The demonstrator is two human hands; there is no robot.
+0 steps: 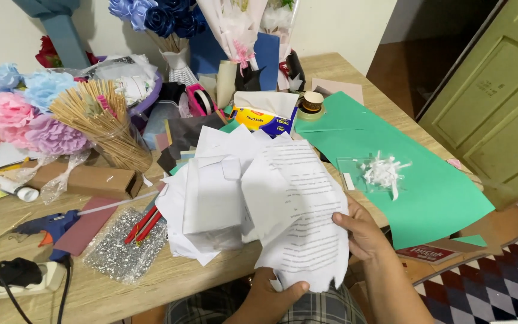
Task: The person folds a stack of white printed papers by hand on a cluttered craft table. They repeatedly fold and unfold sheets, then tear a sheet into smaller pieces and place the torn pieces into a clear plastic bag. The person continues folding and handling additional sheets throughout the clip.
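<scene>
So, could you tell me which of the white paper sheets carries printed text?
The sheet gripped by both hands, left hand and right hand; the others look blank.

view: head camera, one only
facing: down and forward over the table [151,282]
nearness: close, hands at lower centre

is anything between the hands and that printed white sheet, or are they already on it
Nothing visible stands between them. The right hand grips the printed sheet at its right edge, and the left hand holds its bottom edge, thumb on the paper. The other white papers lie to the sheet's left.
</scene>
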